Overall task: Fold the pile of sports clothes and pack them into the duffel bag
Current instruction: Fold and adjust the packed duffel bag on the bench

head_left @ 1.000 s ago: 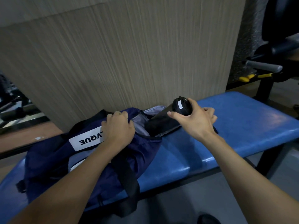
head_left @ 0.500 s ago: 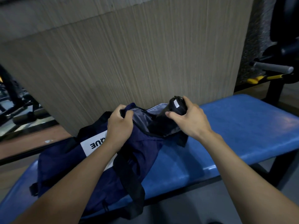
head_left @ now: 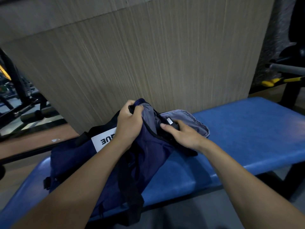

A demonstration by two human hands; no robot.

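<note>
- The bag (head_left: 79,162) lies on the blue table (head_left: 247,129), toward its left end and close to the back edge by the wall (head_left: 148,55).
- The left hand (head_left: 130,124) is closed tight on the bag's rim. It lifts the rim up, I think to hold the mouth wide so things can go in.
- The right hand (head_left: 183,134) is at the mouth, fingers curled round a black thing (head_left: 171,124) with a small white tag. It looks like a bottle, but most of it is hidden, so I cannot be sure.
- The black thing is mostly down inside the bag. The hand seems to be pushing it in end first, because that way it slides past the rim.
- The grey lining (head_left: 189,119) folds out over the table on the right, since the mouth is pulled open there.
- A black strap (head_left: 130,187) hangs off the table's front edge.
- I see no loose clothes on the table. Any that are packed would be hidden in the bag, so I cannot tell how far the packing is.
</note>
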